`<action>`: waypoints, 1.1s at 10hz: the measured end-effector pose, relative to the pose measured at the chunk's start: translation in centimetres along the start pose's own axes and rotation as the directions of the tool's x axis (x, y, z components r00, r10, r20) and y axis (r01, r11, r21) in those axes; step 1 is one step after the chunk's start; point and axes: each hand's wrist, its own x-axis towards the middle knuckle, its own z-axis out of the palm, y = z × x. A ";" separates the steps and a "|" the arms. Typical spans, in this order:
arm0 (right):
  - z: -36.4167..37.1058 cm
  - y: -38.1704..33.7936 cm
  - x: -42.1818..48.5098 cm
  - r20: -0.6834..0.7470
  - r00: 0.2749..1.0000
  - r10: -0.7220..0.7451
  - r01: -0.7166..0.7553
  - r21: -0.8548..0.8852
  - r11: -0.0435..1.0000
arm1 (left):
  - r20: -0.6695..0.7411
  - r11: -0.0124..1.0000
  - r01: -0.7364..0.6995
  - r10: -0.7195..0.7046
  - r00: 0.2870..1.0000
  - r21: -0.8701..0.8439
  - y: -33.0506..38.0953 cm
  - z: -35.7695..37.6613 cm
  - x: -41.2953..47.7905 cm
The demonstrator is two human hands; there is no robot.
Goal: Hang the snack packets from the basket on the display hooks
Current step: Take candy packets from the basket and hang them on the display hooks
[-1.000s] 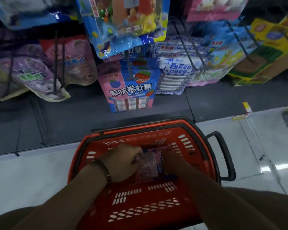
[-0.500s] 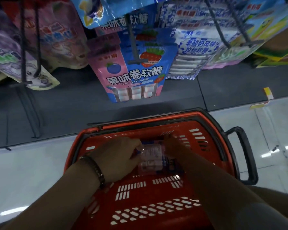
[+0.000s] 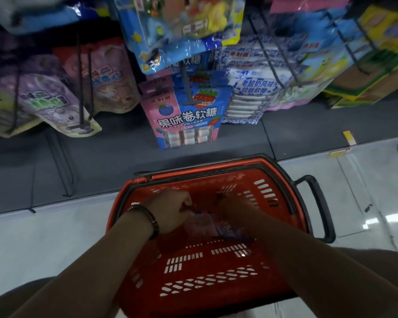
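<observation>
Head view: red basket [image 3: 205, 180] sits on glossy white floor [image 3: 32, 237].

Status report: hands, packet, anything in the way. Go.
Left hand pinches pink-and-blue plastic snack packet inside red plastic basket. Right hand on packet's right side, grip unclear. Packet not yet hung. No obstruction visible over basket.

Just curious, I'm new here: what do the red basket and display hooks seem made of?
The red basket looks like moulded plastic, slightly glossy, judging by its slotted walls. The display hooks look like thin dark metal rods, probably coated; finish unclear.
</observation>
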 end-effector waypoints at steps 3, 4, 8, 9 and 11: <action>-11.7 -6.2 -10.0 0.007 0.995 -0.098 0.095 -0.324 0.941 | -0.118 0.997 -0.039 0.031 0.993 -0.072 4.2 -1.0 -5.5; -14.2 -7.9 -14.1 -0.089 0.976 -0.199 0.154 -0.368 0.917 | -0.196 0.991 -0.092 0.072 0.978 -0.096 6.1 -0.4 -8.3; -14.0 -6.0 -25.2 -0.769 0.605 0.208 0.305 0.465 0.831 | -0.647 0.747 -0.316 -0.194 0.737 -0.585 9.3 0.7 -18.3; -11.4 -6.1 -25.4 -0.555 0.741 0.378 0.414 0.821 0.394 | -0.633 0.636 -0.356 -0.277 0.723 -0.685 10.3 0.4 -19.7; -9.4 -7.4 -26.5 -0.430 0.888 0.164 0.442 0.896 -0.044 | -0.592 0.471 -0.429 -0.279 0.756 -0.771 11.6 0.2 -21.8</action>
